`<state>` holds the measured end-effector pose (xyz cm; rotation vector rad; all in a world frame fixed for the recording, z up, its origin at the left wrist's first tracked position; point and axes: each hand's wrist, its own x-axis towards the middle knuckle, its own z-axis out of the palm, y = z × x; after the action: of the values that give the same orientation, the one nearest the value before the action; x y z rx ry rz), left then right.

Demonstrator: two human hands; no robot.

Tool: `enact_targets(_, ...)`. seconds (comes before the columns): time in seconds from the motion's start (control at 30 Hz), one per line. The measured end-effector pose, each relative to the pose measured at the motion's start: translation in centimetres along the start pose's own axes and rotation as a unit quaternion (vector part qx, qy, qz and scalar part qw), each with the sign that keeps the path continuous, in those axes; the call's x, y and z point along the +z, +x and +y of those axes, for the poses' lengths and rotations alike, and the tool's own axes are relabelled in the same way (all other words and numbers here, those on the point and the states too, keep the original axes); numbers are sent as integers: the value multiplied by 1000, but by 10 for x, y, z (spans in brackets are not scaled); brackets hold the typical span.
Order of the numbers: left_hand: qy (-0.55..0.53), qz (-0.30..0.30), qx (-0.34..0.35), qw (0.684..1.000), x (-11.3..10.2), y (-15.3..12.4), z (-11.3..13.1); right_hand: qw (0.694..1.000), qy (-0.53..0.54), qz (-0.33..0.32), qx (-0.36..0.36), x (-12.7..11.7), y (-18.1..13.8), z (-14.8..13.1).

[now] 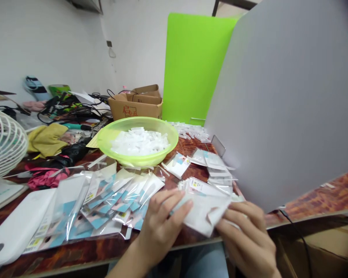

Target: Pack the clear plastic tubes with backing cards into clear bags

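Note:
Both hands hold a small clear plastic packet [201, 216] with a white card inside, just above the table's front edge. My left hand [162, 220] pinches its left side between thumb and fingers. At the right corner, the fingers of my right hand [248, 233] are closed on the packet, their tips partly hidden behind it. Directly behind lies a stack of similar packets [198, 185] with printed labels. To the left, many blue-and-white carded packets [124, 197] lie overlapping on the table. A single packet [178, 164] rests farther back.
A light green basin [104, 144] holds small white pieces; more white pieces [191, 131] lie behind it. A grey panel [278, 108] rises at right, a green panel [197, 65] behind. At left are a white phone-like device [26, 227], a fan [5, 143] and clutter. A cardboard box [136, 108] stands behind.

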<state>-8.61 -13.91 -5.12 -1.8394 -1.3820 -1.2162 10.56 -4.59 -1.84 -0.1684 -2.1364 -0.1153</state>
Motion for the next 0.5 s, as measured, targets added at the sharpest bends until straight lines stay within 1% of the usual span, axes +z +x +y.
enact_targets(0.07,31,-89,-28,995,5,12,-14,999,-40,17,5,-9,3,24)
enact_targets(0.13,70,-198,-44,977,11,26,-34,994,-96,39,21,-12,3,52)
enact_targets(0.17,81,-234,-42,968,15,32,-45,990,-133,47,29,-12,3,66)
enact_targets(0.2,95,-257,-42,961,21,38,-56,983,-172,43,38,-11,1,77)
enact_targets(0.27,129,-284,-40,949,36,45,-73,971,-231,7,64,-6,-5,93)
enact_targets(0.3,148,-295,-38,943,45,46,-78,967,-241,-16,76,-4,-9,97)
enact_targets(0.37,180,-312,-30,932,60,45,-83,968,-228,-52,93,2,-17,95)
enact_targets(0.43,203,-318,-25,926,69,44,-81,974,-196,-49,99,7,-21,84)
enact_targets(0.5,218,-307,-23,926,67,45,-73,980,-163,-32,107,13,-20,72)
